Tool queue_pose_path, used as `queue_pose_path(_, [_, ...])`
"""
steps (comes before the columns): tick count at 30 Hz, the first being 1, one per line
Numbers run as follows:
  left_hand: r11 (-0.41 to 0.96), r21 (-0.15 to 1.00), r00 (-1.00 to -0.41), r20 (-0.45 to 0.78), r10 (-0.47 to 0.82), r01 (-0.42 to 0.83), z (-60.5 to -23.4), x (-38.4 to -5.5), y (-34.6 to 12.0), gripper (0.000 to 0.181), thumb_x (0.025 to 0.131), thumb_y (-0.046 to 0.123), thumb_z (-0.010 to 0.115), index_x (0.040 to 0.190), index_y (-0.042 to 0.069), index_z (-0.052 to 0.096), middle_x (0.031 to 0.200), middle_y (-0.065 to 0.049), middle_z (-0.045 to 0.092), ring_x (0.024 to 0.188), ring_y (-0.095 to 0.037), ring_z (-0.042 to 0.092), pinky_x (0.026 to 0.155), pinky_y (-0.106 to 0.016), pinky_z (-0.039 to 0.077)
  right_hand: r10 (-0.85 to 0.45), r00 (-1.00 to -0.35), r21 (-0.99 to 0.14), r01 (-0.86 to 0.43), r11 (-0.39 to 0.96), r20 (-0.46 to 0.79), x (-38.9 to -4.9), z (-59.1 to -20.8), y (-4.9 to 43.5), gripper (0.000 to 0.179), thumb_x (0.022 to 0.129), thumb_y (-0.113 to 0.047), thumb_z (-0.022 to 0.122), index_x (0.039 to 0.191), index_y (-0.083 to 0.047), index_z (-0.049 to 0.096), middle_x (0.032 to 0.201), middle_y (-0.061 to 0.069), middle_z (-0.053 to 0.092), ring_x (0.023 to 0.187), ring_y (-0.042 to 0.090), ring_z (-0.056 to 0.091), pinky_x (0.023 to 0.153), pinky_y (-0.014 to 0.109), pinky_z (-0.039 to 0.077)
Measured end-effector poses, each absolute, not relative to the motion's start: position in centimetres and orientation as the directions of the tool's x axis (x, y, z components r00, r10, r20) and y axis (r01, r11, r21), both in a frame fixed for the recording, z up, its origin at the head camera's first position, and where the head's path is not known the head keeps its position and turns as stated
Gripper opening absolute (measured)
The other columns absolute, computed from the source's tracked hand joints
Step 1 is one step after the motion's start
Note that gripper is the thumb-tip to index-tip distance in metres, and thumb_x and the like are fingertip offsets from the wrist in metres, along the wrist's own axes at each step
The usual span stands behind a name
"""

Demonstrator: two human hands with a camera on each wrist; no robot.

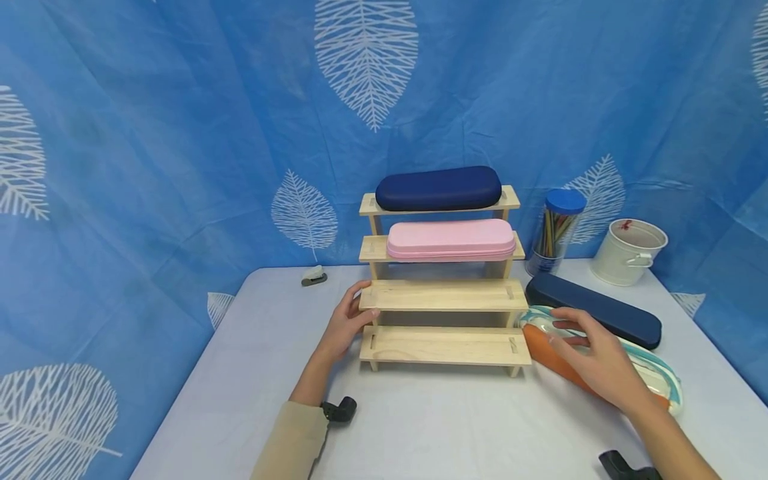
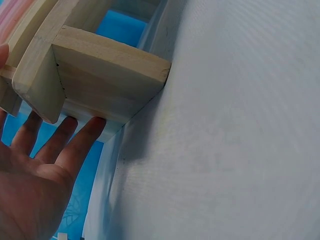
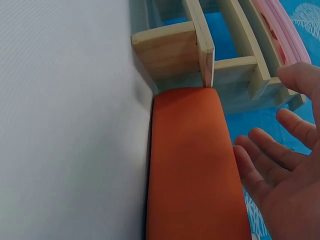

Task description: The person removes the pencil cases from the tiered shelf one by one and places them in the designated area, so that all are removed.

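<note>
A wooden four-tier shelf (image 1: 444,293) stands on the table. On its top tier lies a navy case (image 1: 439,189), and on the tier below a pink zip case (image 1: 451,240). The two lower tiers are bare. My left hand (image 1: 349,323) is at the shelf's left end, thumb by the third tier's edge; in the left wrist view its fingers (image 2: 82,142) reach straight along the side. To the right, my right hand (image 1: 591,357) hovers with parted fingers beside an orange case (image 3: 192,165), holding nothing. That case lies against a clear case with teal trim (image 1: 654,370).
Behind the clear case lies a dark blue case (image 1: 594,310). A blue-lidded jar of pencils (image 1: 555,233) and a white bucket (image 1: 627,253) stand at the back right. A small stapler-like object (image 1: 314,275) sits at the back left. A blue leaf-print cloth (image 1: 180,133) hangs behind.
</note>
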State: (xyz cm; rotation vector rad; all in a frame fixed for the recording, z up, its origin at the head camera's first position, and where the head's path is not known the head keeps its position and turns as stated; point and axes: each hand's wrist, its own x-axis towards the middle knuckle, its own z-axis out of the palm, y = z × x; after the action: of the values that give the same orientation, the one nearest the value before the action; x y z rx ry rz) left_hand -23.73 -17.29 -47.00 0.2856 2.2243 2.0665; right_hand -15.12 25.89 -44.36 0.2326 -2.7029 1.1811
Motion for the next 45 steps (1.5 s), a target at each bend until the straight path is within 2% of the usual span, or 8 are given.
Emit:
queue_pose_path(11, [0.074, 0.994, -0.973, 0.057, 0.222, 0.075, -46.6, -23.8, -16.9, 0.07, 0.088, 0.032, 0.071, 0.148, 0.028, 0.035, 0.139, -0.005, 0.049, 0.114, -0.026, 0.056, 0.086, -0.047, 0.049, -0.115, -0.962, -0.771, -0.268, 0.577, 0.248, -16.7, -44.3, 24.3, 0.063, 0.096, -0.029, 0.061, 0.149, -0.016, 0.031, 0.139, 0.013, 0.046, 0.12, 0.033, 0.049, 0.081, 0.011, 0.041])
queue_pose_path(14, [0.064, 0.995, -0.973, 0.065, 0.222, 0.081, -46.6, -24.0, -16.9, 0.069, 0.088, 0.031, 0.071, 0.147, 0.03, 0.036, 0.138, -0.004, 0.05, 0.114, -0.026, 0.057, 0.087, -0.046, 0.049, -0.114, -0.964, -0.788, -0.263, 0.557, 0.241, -17.2, -44.2, 23.8, 0.067, 0.096, -0.03, 0.061, 0.151, -0.019, 0.026, 0.14, 0.014, 0.044, 0.122, 0.034, 0.047, 0.091, 0.03, 0.045])
queue_pose_path(18, [0.054, 0.994, -0.972, 0.083, 0.221, 0.097, -46.9, -24.4, -17.0, 0.068, 0.086, 0.034, 0.072, 0.145, 0.033, 0.038, 0.137, -0.003, 0.051, 0.113, -0.025, 0.057, 0.086, -0.046, 0.05, -0.104, -0.971, -0.828, -0.239, 0.507, 0.217, -17.8, -43.9, 23.1, 0.071, 0.096, -0.033, 0.06, 0.153, -0.024, 0.02, 0.142, 0.015, 0.041, 0.125, 0.034, 0.044, 0.094, 0.058, 0.038])
queue_pose_path(25, [0.057, 0.993, -0.973, 0.084, 0.215, 0.099, -46.8, -24.4, -17.0, 0.064, 0.086, 0.034, 0.072, 0.142, 0.038, 0.041, 0.138, -0.003, 0.05, 0.115, -0.025, 0.057, 0.087, -0.046, 0.05, -0.097, -0.97, -0.855, -0.242, 0.458, 0.222, -18.7, -43.7, 22.2, 0.073, 0.097, -0.036, 0.057, 0.155, -0.028, 0.012, 0.146, 0.025, 0.033, 0.129, 0.044, 0.037, 0.095, 0.066, 0.032])
queue_pose_path(30, [0.047, 0.994, -0.974, 0.083, 0.212, 0.095, -46.9, -24.4, -17.1, 0.066, 0.086, 0.032, 0.073, 0.143, 0.034, 0.04, 0.136, -0.004, 0.051, 0.113, -0.026, 0.057, 0.086, -0.046, 0.05, -0.063, -0.978, -0.865, -0.206, 0.458, 0.2, -19.2, -44.1, 21.7, 0.068, 0.098, -0.041, 0.053, 0.154, -0.022, 0.02, 0.147, 0.022, 0.034, 0.131, 0.041, 0.037, 0.097, 0.06, 0.036])
queue_pose_path(34, [0.051, 0.993, -0.974, 0.089, 0.209, 0.102, -47.0, -24.5, -17.1, 0.067, 0.086, 0.032, 0.073, 0.145, 0.032, 0.039, 0.136, -0.005, 0.051, 0.114, -0.026, 0.057, 0.085, -0.045, 0.05, -0.031, -0.985, -0.891, -0.169, 0.422, 0.172, -19.7, -44.5, 21.4, 0.061, 0.098, -0.045, 0.051, 0.15, -0.018, 0.033, 0.142, 0.014, 0.042, 0.124, 0.031, 0.048, 0.091, 0.039, 0.048])
queue_pose_path(37, [0.058, 0.993, -0.975, 0.085, 0.207, 0.099, -47.0, -24.4, -17.2, 0.069, 0.086, 0.032, 0.073, 0.146, 0.029, 0.038, 0.137, -0.006, 0.05, 0.114, -0.027, 0.057, 0.085, -0.045, 0.05, -0.015, -0.989, -0.912, -0.144, 0.384, 0.15, -19.9, -44.6, 21.2, 0.06, 0.097, -0.046, 0.051, 0.147, -0.016, 0.038, 0.141, 0.012, 0.045, 0.12, 0.028, 0.052, 0.085, 0.027, 0.05])
queue_pose_path(45, [0.064, 0.994, -0.979, 0.076, 0.19, 0.089, -47.2, -24.4, -17.3, 0.07, 0.085, 0.035, 0.073, 0.146, 0.032, 0.038, 0.138, -0.004, 0.05, 0.114, -0.026, 0.057, 0.085, -0.046, 0.05, 0.034, -0.996, -0.941, -0.065, 0.332, 0.081, -20.3, -44.4, 20.6, 0.059, 0.095, -0.048, 0.054, 0.144, -0.017, 0.042, 0.147, 0.01, 0.04, 0.125, 0.027, 0.049, 0.09, 0.036, 0.049])
